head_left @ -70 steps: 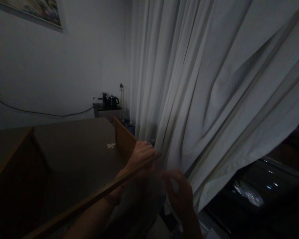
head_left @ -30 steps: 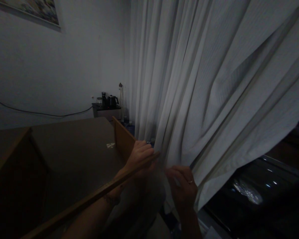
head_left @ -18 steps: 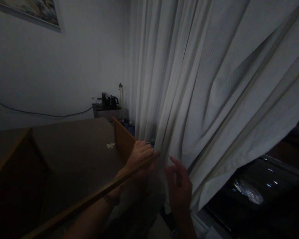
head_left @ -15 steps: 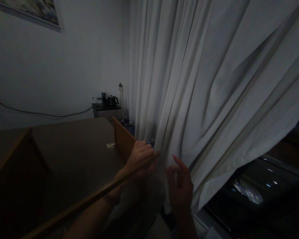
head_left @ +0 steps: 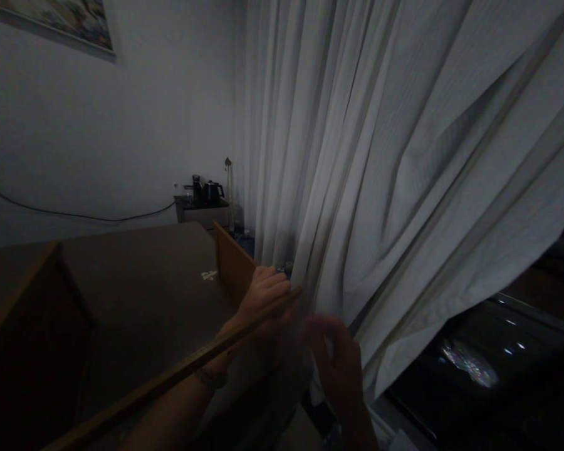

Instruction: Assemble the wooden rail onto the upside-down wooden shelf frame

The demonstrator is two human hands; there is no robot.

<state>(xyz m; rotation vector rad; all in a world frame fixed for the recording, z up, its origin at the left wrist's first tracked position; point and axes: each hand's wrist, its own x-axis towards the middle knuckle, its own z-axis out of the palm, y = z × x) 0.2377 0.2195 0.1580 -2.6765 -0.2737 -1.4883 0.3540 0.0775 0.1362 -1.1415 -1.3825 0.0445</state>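
Note:
My left hand (head_left: 266, 293) is closed around the far end of a long wooden board (head_left: 188, 363), whose narrow edge runs diagonally up from the lower left. Its fingers curl over the top, and the board hides part of the palm and wrist. Just right of that end, my right hand (head_left: 337, 357) is curled, with thumb and forefinger drawn together in a loop towards the board. Blur and dim light hide what its fingertips hold, if anything. Other wooden panels, one upright at the right (head_left: 235, 260) and one at the left (head_left: 23, 313), stand beyond the board.
A brown tabletop (head_left: 145, 257) extends behind the panels, with small pale pieces (head_left: 209, 275) on it. Long white curtains (head_left: 380, 175) hang close on the right. A dark kettle (head_left: 212, 191) stands on a cabinet in the corner. A dark glossy surface (head_left: 498, 357) lies lower right.
My right hand has tilted left towards the board's end, and its raised forefinger has come down. My left hand and the board have stayed in place.

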